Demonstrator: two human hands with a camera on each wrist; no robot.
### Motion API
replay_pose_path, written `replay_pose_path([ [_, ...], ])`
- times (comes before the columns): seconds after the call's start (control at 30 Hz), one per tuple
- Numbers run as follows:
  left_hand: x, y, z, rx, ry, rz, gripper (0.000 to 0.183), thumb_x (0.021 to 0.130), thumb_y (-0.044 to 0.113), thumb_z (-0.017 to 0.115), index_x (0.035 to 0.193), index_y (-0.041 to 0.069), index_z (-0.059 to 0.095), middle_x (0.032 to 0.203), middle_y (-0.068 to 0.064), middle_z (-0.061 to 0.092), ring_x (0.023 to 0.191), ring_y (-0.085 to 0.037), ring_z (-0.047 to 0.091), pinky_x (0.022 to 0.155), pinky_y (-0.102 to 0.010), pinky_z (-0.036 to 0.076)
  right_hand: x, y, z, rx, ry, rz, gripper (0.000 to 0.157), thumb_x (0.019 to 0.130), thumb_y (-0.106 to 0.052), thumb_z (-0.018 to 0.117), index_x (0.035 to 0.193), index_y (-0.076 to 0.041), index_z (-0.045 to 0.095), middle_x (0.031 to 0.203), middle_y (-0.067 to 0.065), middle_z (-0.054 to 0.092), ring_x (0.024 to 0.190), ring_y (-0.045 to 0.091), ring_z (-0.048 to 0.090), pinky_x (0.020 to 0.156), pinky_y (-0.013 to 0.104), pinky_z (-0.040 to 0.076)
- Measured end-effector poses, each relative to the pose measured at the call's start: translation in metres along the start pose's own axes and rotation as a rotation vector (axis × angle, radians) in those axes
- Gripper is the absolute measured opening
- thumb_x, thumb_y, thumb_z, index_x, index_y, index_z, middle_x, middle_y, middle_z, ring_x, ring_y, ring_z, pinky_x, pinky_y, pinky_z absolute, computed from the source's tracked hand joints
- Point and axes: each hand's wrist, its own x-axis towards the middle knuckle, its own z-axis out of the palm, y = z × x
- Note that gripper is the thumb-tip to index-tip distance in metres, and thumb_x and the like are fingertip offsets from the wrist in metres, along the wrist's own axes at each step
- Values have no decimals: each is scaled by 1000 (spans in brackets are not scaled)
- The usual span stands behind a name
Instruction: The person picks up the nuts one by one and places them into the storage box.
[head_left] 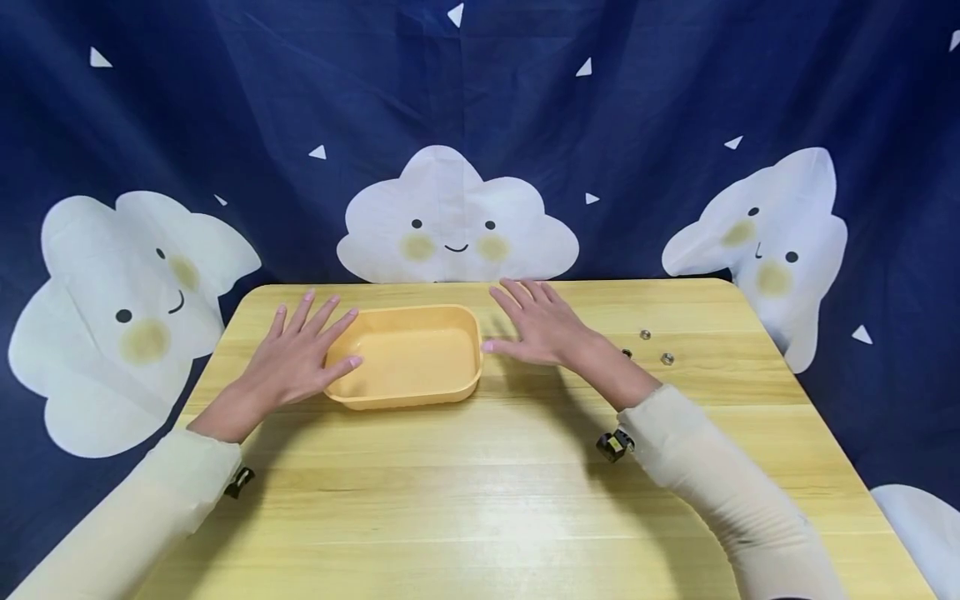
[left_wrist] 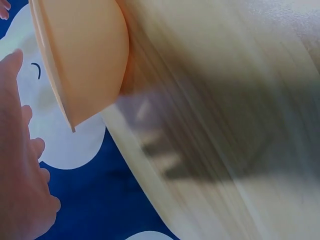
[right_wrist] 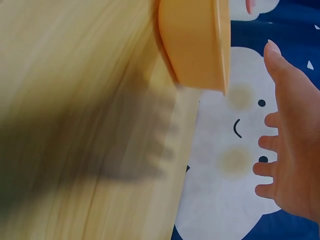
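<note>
A shallow yellow-orange plastic tray (head_left: 405, 398) with rounded corners sits on the wooden table toward its far edge. My left hand (head_left: 292, 358) hovers at the tray's left end, fingers straight and spread, overlapping the rim in the head view. On the other side, my right hand (head_left: 543, 329) has its fingers extended, the thumb tip near the right rim. Both wrist views show a gap between the hand and the tray wall (left_wrist: 85, 55), with each hand's shadow cast on the tabletop. Neither hand holds anything.
Several small metal nuts (head_left: 667, 359) lie on the table to the right, one partly hidden by the right wrist. The table (head_left: 450, 500) has rounded far corners. Behind it hangs a dark blue curtain (head_left: 480, 92) with white cloud prints. Small black cameras (head_left: 614, 446) are worn under both wrists.
</note>
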Motion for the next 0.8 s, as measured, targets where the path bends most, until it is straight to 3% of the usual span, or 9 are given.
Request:
replay_pose_path([
  [0.8, -6, -8, 7, -13, -24, -27, 78, 101, 68, 41, 166, 27, 24, 175, -13, 15, 162, -44, 0, 123, -73, 1, 7, -14, 15, 37, -53, 4, 100, 92, -82, 40, 166, -17, 21, 173, 11, 22, 158, 42, 25, 126, 61, 22],
])
